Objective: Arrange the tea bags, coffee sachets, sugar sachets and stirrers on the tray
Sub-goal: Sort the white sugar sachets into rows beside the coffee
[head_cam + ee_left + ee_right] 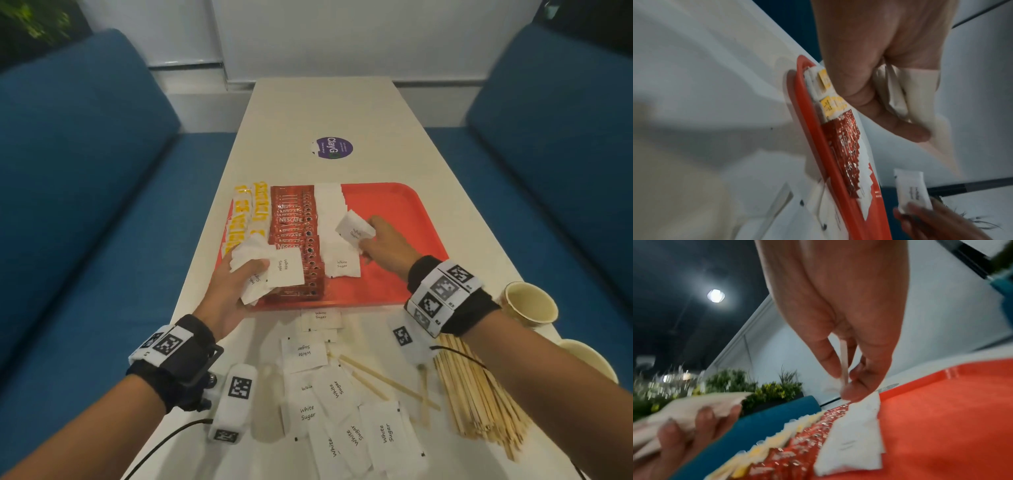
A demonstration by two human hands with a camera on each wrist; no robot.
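Observation:
A red tray [394,212] lies on the white table. On it stand columns of yellow tea bags [245,219], red Nescafe coffee sachets [294,236] and white sugar sachets [330,219]. My left hand [236,287] grips a bundle of sugar sachets [274,270] over the tray's near left corner; the same bundle [898,92] shows in the left wrist view. My right hand [383,246] pinches a single sugar sachet [354,231] above the sugar column, seen edge-on as the sachet [843,363] between thumb and fingers. Loose sugar sachets [342,404] and wooden stirrers [472,387] lie on the table in front of the tray.
Two paper cups [529,303] stand at the table's right edge. A purple round sticker [334,147] sits beyond the tray. Blue sofas [85,171] flank the table on both sides. The tray's right half [941,418] is bare.

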